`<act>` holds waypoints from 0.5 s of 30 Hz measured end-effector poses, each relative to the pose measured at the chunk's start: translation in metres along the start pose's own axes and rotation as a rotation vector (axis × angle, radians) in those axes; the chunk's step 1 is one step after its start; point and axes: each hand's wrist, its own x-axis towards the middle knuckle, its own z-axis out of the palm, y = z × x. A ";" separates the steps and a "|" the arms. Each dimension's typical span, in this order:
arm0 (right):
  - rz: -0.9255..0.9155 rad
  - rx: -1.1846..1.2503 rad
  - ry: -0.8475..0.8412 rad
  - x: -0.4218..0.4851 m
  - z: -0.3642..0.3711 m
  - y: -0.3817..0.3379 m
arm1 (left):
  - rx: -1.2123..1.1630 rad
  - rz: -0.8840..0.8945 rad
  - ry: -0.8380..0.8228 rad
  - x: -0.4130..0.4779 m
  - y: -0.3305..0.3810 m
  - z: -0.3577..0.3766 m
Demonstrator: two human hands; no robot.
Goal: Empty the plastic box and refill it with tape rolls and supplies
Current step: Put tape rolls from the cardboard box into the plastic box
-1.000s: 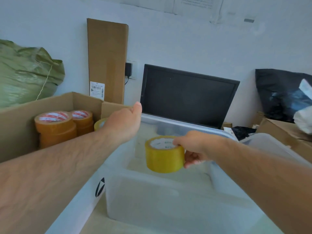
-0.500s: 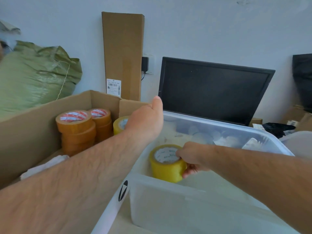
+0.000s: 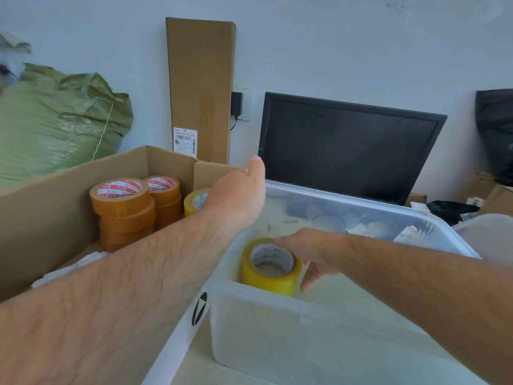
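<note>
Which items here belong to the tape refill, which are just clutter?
Job: plastic box; yellow tape roll inside it, under the right hand; cardboard box with brown tape rolls and second yellow roll; left hand over it.
Clutter: monitor; green sack; flat carton; wall charger.

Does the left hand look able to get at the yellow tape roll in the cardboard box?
Likely yes: the left hand hovers over the open cardboard box beside the yellow roll; nothing covers it.
</note>
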 end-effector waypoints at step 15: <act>-0.223 0.677 0.229 -0.057 -0.021 -0.070 | -0.422 -0.238 0.082 0.003 -0.001 -0.013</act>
